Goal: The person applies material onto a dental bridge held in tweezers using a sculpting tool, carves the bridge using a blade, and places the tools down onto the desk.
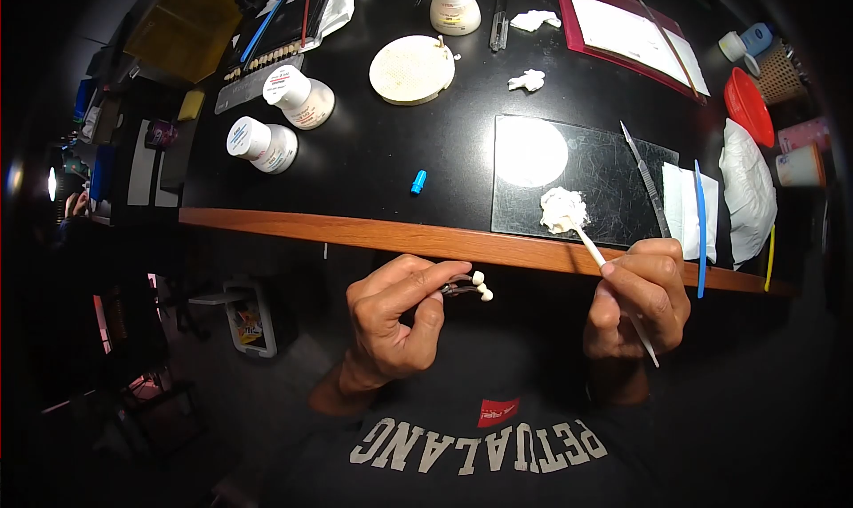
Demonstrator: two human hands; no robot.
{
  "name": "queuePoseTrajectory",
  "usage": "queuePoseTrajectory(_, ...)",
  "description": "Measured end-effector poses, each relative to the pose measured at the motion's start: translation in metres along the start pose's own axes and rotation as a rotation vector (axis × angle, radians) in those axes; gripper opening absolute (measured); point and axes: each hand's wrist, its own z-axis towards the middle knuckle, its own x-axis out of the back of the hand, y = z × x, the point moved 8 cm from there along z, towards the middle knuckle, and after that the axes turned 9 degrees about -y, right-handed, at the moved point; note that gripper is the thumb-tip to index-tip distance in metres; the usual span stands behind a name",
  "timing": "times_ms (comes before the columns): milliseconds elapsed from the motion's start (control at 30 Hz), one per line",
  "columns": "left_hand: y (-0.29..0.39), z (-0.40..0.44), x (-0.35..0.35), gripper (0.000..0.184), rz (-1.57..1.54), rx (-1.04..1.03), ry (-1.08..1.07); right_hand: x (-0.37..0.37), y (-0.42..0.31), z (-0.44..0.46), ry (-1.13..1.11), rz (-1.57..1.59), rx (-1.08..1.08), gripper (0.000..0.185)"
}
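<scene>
My left hand [397, 311] is closed in front of the table edge. Pinched between its thumb and fingers is a small dark curved metal piece [457, 288] that carries white tooth-like crowns [482, 287]. My right hand [641, 297] grips a slim white stick tool [591, 246] like a pen. That tool's upper tip touches a lumpy heap of white paste [563, 209] on a scratched dark glass slab [613, 157]. A knife-like metal tool [643, 172] lies across the slab's right part, beyond my right hand.
White bottles [306, 101], a round cream disc [411, 69] and a blue cap [418, 182] stand or lie on the black table. Crumpled tissue [527, 81], a blue stick [701, 228] on white paper and a red clipboard [576, 21] are also there. The wooden edge [373, 232] runs near both hands.
</scene>
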Motion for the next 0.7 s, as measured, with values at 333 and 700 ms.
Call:
queuePoseTrajectory(333,-0.001,-0.002,0.000,0.041,0.011,-0.012,0.024,0.000,0.000,0.000,0.007,0.006,0.000,0.027)
queuePoseTrajectory(700,-0.020,-0.003,-0.005,0.041,-0.241,0.108,-0.061,0.000,0.000,0.000,0.012,0.005,0.002,0.028)
